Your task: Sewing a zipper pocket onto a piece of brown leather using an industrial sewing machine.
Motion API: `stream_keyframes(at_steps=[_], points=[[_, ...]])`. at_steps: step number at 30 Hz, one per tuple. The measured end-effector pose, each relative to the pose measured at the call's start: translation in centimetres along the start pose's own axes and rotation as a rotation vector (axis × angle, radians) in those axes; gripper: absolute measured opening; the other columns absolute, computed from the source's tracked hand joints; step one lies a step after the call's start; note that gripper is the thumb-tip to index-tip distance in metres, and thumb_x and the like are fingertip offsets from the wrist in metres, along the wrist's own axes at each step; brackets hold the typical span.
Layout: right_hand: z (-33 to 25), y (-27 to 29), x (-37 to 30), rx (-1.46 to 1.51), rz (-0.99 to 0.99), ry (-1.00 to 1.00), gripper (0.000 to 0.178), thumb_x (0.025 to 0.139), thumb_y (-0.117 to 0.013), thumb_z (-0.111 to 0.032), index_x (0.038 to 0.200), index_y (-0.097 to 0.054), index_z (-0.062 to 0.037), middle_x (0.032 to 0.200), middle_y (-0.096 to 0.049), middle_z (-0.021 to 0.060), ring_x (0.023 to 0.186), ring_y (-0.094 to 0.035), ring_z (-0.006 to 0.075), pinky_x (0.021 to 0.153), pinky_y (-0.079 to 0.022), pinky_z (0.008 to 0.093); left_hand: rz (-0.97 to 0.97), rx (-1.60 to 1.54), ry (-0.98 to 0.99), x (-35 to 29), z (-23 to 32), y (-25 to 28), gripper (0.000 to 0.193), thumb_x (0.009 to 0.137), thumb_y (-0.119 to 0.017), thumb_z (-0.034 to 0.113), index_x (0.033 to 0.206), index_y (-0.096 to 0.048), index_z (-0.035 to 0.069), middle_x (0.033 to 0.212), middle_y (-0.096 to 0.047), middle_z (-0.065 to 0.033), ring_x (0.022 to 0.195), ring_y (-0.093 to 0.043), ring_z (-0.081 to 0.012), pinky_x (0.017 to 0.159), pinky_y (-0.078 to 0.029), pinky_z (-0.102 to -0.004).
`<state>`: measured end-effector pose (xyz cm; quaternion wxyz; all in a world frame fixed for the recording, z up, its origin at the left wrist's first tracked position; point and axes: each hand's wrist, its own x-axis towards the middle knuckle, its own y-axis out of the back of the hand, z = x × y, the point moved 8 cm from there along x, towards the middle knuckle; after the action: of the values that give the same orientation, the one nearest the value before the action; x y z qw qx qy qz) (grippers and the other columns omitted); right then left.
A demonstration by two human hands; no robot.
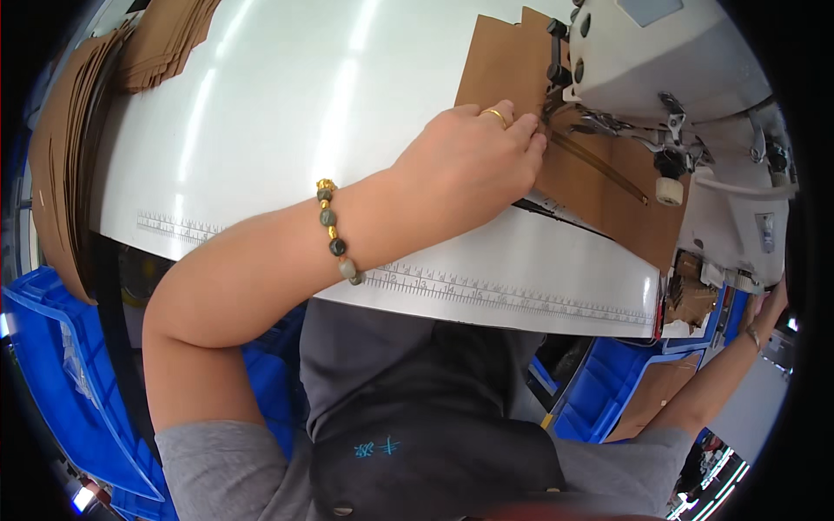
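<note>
A flat brown panel [501,65], fabric or leather, lies under the needle area of a white sewing machine [660,61]. My left hand [486,161] bends its fingers, held together, down onto this panel close to the presser foot. A gold ring and a beaded bracelet [337,247] are on this hand and wrist. From the foot a narrow brown strip [604,169] runs diagonally over the panel toward the near right. At the far right edge, my right hand [768,304] is beside the machine's body; its fingers are mostly hidden.
Brown panels [65,148] hang stacked over the table's left edge, with another stack [165,48] behind. A printed ruler [486,291] follows the front edge of the white table [261,113]. Blue bins [78,373] stand below left; another blue bin [599,386] at right holds brown pieces.
</note>
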<state>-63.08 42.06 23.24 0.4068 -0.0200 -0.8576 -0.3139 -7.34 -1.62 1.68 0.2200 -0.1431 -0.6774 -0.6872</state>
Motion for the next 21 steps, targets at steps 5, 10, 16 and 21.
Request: stream_keyframes(at_steps=[5, 10, 16, 21], points=[[8.7, 2.1, -4.3, -0.06, 0.079, -0.094, 0.042, 0.111, -0.055, -0.031, 0.138, -0.064, -0.0012, 0.142, -0.061, 0.0157, 0.126, -0.062, 0.0258, 0.095, -0.056, 0.0377, -0.02, 0.026, -0.015, 0.2, 0.1, -0.5, 0.039, 0.084, -0.069, 0.007, 0.122, -0.074, 0.001, 0.127, -0.074, -0.0079, 0.112, -0.07, -0.0228, 0.087, -0.061, -0.029], [8.1, 1.4, -8.5, 0.081, 0.161, -0.164, 0.05, 0.109, -0.057, -0.037, 0.14, -0.06, 0.0022, 0.131, -0.066, 0.0122, 0.117, -0.066, 0.0248, 0.093, -0.059, 0.0371, -0.014, 0.018, -0.003, 0.3, 0.1, -0.5, 0.04, 0.085, -0.068, 0.007, 0.124, -0.074, 0.0, 0.125, -0.075, -0.0081, 0.112, -0.07, -0.0222, 0.085, -0.061, -0.0286], [6.4, 1.0, -6.1, 0.206, 0.047, -0.534, 0.049, 0.106, -0.061, -0.041, 0.135, -0.062, -0.0015, 0.128, -0.065, 0.0097, 0.119, -0.063, 0.0211, 0.087, -0.058, 0.0348, -0.053, -0.001, -0.001, 0.3, 0.0, -0.5, 0.04, 0.085, -0.068, 0.008, 0.123, -0.074, -0.001, 0.125, -0.075, -0.0091, 0.11, -0.071, -0.0221, 0.085, -0.061, -0.0287], [7.8, 0.2, -6.6, 0.366, 0.065, -0.535, 0.044, 0.105, -0.064, -0.039, 0.131, -0.064, -0.004, 0.122, -0.066, 0.0098, 0.111, -0.067, 0.0225, 0.083, -0.058, 0.0318, -0.014, -0.074, 0.01, 0.2, -0.2, -0.4, 0.038, 0.084, -0.069, 0.009, 0.12, -0.075, -0.002, 0.122, -0.076, -0.01, 0.108, -0.072, -0.0219, 0.084, -0.062, -0.0296]])
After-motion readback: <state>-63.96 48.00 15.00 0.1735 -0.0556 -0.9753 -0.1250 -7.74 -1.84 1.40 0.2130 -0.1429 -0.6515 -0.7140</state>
